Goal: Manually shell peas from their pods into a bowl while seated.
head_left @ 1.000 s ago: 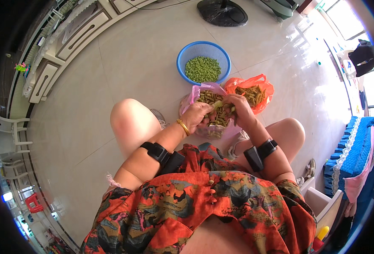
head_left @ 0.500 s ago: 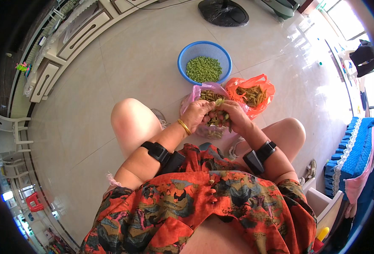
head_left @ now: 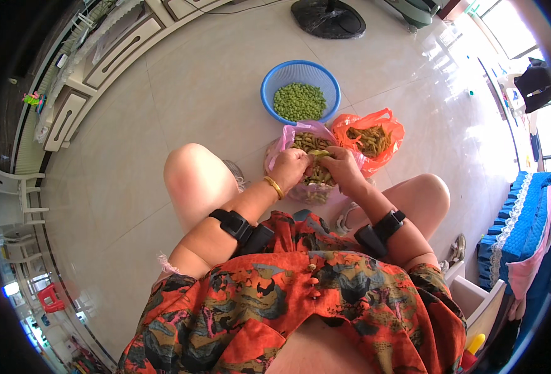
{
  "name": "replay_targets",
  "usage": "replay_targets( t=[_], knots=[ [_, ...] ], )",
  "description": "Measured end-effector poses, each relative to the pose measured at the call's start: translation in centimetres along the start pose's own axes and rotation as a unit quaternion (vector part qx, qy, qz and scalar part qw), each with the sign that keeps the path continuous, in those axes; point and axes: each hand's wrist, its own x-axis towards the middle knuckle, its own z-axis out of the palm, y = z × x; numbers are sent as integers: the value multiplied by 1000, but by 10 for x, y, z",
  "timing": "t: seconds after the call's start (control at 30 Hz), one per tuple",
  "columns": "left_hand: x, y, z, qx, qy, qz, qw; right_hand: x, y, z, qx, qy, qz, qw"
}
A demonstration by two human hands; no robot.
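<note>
A yellow-green pod (head_left: 318,153) is pinched between my hands above a pink-purple plastic bag (head_left: 278,149) of pods. My left hand (head_left: 291,167), with a yellow bangle at the wrist, grips its left end. My right hand (head_left: 344,170) grips the other end, fingers curled and partly hidden. Behind the pink bag sits a blue mesh basket (head_left: 267,94) holding shelled green beans (head_left: 299,101). To its right, an orange plastic bag (head_left: 393,133) holds yellowish pods or husks (head_left: 370,140).
Pale tiled floor (head_left: 119,187) surrounds my bent knees. A white cabinet (head_left: 119,47) lines the upper left, chairs (head_left: 23,193) stand at left, a black stand base (head_left: 325,25) is at the top. A blue quilted cover (head_left: 515,218) and an open drawer (head_left: 475,296) are at right.
My fingers have shifted around the pod, and my right hand's fingers are more curled than before, with less of the dangling pods showing. The bags and basket have not moved.
</note>
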Motion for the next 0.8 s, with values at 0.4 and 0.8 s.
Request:
replay_targets(
  t=[0.4, 0.8],
  knots=[
    [-6, 10, 1, -188, -172, -36, 966, -6, 10, -18, 247, -144, 4, 958],
    [15, 20, -6, -352, -118, -146, 917, 18, 54, -100, 335, 203, 62, 918]
  ],
)
